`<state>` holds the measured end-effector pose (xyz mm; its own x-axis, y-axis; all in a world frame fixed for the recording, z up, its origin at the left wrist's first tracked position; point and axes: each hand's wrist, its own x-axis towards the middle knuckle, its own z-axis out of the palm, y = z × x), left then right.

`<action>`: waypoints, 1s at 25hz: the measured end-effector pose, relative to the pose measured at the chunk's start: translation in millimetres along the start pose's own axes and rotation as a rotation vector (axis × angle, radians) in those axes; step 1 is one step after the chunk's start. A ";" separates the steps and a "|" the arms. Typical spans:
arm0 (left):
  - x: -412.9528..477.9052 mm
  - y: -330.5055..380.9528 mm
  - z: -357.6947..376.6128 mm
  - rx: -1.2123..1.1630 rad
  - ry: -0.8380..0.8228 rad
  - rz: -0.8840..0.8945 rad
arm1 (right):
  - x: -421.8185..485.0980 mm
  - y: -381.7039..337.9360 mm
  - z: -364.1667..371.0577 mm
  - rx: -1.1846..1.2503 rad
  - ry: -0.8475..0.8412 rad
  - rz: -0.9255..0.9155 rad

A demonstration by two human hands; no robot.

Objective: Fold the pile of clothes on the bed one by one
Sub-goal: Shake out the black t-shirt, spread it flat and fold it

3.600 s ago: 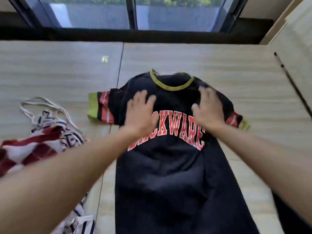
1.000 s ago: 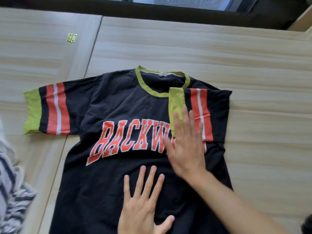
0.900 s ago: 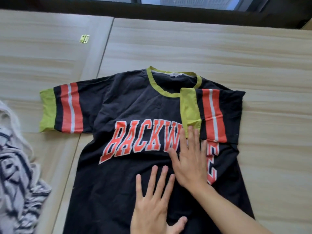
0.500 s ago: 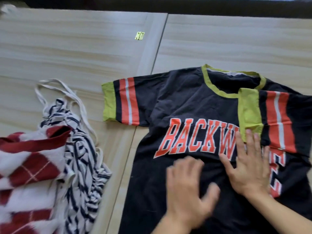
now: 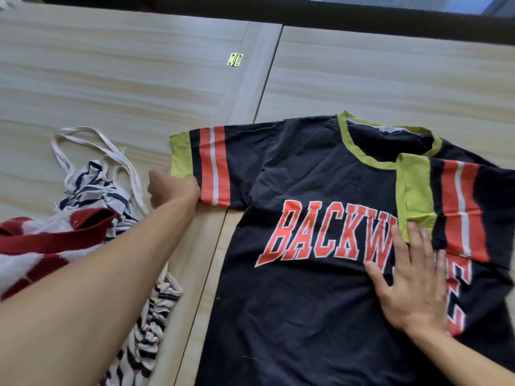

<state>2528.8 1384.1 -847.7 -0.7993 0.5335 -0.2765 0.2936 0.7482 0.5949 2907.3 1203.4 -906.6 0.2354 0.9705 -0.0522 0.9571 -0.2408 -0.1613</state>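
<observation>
While the right hand [image 5: 415, 288] presses flat on the T-shirt [image 5: 306, 316] on the bed [image 5: 111, 93], the left hand [image 5: 172, 188] pinches the left sleeve [image 5: 214, 165] in its grip (cuff end). This sleeve lies crosswise, with the chest to its right.

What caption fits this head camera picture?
Left hand grips a sleeve of the black T-shirt; right hand presses its front.

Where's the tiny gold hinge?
In the head view, the gold hinge sits on the wooden panel, left of centre near the top, beside the seam between panels and beyond the striped sleeve of the black T-shirt.
</observation>
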 end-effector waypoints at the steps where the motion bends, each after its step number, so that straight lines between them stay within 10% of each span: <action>1: -8.1 12.0 -1.9 -0.041 0.006 0.120 | -0.4 -0.3 -0.5 -0.001 0.003 0.001; 5: -73.0 75.2 -0.4 -0.252 0.016 0.907 | -1.6 -0.9 -0.5 -0.002 0.011 -0.004; 10: -162.4 80.8 35.2 0.007 -0.621 1.555 | -1.5 -1.5 -1.5 -0.010 0.009 -0.018; 16: -163.8 -11.3 90.5 0.521 -0.511 1.250 | -2.4 -1.1 -0.3 -0.013 -0.011 -0.010; 25: -164.8 -36.4 106.3 0.675 -0.343 1.322 | 37.6 6.7 -31.8 0.409 0.168 -0.046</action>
<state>2705.5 1310.8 -904.0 0.3492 0.9356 -0.0518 0.9313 -0.3404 0.1297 2927.9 1238.7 -878.3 0.2502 0.9608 0.1194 0.8297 -0.1492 -0.5378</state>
